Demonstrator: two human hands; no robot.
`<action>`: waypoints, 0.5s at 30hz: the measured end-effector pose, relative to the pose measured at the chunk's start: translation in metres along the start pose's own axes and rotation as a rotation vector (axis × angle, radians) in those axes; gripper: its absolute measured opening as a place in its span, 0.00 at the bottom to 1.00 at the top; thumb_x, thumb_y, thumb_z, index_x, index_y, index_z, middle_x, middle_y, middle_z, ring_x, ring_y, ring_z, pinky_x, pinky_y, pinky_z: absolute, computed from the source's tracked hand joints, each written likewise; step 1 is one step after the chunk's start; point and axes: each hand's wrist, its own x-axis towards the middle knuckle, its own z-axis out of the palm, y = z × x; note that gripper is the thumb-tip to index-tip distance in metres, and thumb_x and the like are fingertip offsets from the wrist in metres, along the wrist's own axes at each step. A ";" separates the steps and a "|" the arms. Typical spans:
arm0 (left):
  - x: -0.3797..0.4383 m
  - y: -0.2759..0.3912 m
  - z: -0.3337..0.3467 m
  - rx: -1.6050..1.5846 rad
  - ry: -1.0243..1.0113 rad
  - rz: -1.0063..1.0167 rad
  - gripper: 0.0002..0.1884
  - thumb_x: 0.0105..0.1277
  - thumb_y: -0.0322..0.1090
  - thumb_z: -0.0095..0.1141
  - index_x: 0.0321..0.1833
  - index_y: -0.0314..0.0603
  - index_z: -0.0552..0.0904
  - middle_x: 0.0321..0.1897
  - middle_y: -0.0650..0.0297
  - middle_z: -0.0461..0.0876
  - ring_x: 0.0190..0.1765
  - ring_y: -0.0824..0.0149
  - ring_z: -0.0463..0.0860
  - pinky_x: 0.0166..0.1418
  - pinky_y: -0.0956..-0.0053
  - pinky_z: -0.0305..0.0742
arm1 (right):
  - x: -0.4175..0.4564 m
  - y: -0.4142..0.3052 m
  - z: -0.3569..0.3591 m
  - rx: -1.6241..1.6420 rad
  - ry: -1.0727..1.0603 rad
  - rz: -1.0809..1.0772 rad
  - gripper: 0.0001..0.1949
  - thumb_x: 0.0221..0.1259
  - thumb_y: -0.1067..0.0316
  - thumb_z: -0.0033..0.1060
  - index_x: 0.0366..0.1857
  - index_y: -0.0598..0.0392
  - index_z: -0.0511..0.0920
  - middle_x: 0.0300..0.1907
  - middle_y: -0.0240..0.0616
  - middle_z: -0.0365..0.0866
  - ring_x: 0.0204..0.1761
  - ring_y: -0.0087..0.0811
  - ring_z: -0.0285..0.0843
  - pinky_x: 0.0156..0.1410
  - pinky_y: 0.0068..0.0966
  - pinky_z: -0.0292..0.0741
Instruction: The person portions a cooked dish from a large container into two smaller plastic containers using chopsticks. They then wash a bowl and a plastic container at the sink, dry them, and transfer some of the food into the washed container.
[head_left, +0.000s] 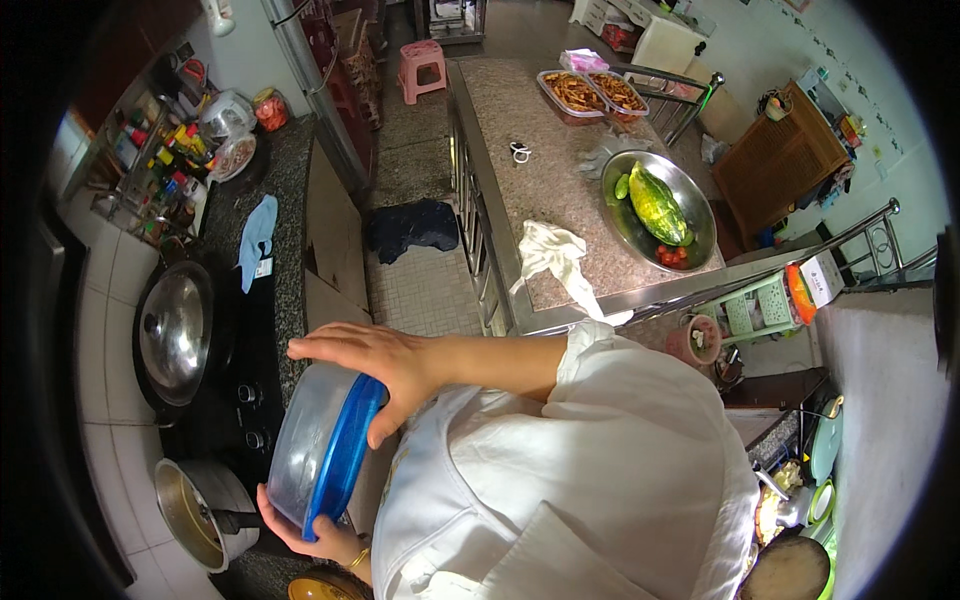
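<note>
Between my two hands is a translucent plastic food container (306, 439) with a blue lid (346, 450). It is tipped on its side, with the lid towards my body. My right hand (384, 358) spans the upper end, fingers stretched along the wall and thumb beside the lid. At the lower end my left hand (330, 538) supports it, thumb against the blue rim; a gold-coloured bracelet circles that wrist. Whatever the container holds cannot be made out. The black gas stove (251, 405) lies beyond it, with a lidded wok (176, 330) and a metal pot (202, 517).
A blue cloth (257, 232) lies on the granite counter (292, 180); condiment bottles (176, 161) stand behind. On the stone-topped table (502, 97) are a steel bowl (615, 217) with a green gourd (660, 202), a white cloth (551, 255) and food boxes (574, 90). A dark mat (412, 225) covers the floor.
</note>
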 end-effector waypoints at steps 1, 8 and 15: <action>0.001 0.002 0.007 0.109 0.003 0.058 0.45 0.48 0.60 0.59 0.61 0.30 0.64 0.57 0.51 0.67 0.59 0.55 0.67 0.64 0.61 0.60 | 0.002 -0.002 -0.007 -0.098 -0.039 -0.054 0.52 0.35 0.38 0.69 0.65 0.59 0.55 0.63 0.47 0.60 0.64 0.44 0.58 0.66 0.39 0.59; 0.010 0.019 0.065 0.188 -0.193 0.178 0.47 0.45 0.59 0.64 0.60 0.27 0.65 0.55 0.51 0.69 0.59 0.54 0.68 0.63 0.61 0.60 | -0.016 0.019 -0.033 -0.408 -0.302 0.042 0.43 0.29 0.47 0.73 0.55 0.58 0.67 0.50 0.40 0.69 0.54 0.40 0.65 0.58 0.34 0.64; 0.012 0.038 0.118 -0.110 -0.308 0.075 0.54 0.51 0.73 0.46 0.67 0.29 0.54 0.63 0.46 0.60 0.65 0.53 0.62 0.66 0.59 0.56 | -0.048 0.034 -0.070 -0.320 -0.128 0.133 0.38 0.31 0.51 0.73 0.52 0.57 0.70 0.46 0.39 0.71 0.50 0.39 0.67 0.53 0.35 0.67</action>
